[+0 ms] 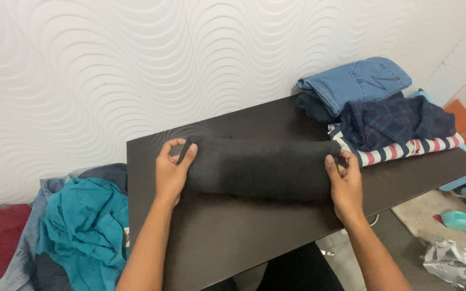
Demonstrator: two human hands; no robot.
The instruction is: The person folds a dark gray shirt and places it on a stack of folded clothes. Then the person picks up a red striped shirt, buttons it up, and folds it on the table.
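A dark grey folded garment (262,168) lies across a dark brown table (233,237). My left hand (172,171) grips its left end, thumb and fingers pinching the cloth. At the right end, my right hand (344,183) pinches the garment's edge. The cloth forms a long, thick fold between both hands.
A stack of folded clothes sits at the table's far right: light blue jeans (354,81), a dark plaid shirt (397,121), a striped shirt (405,150). A heap with teal cloth (84,229) lies left of the table. A white wavy wall stands behind. Foil (454,261) lies on the floor.
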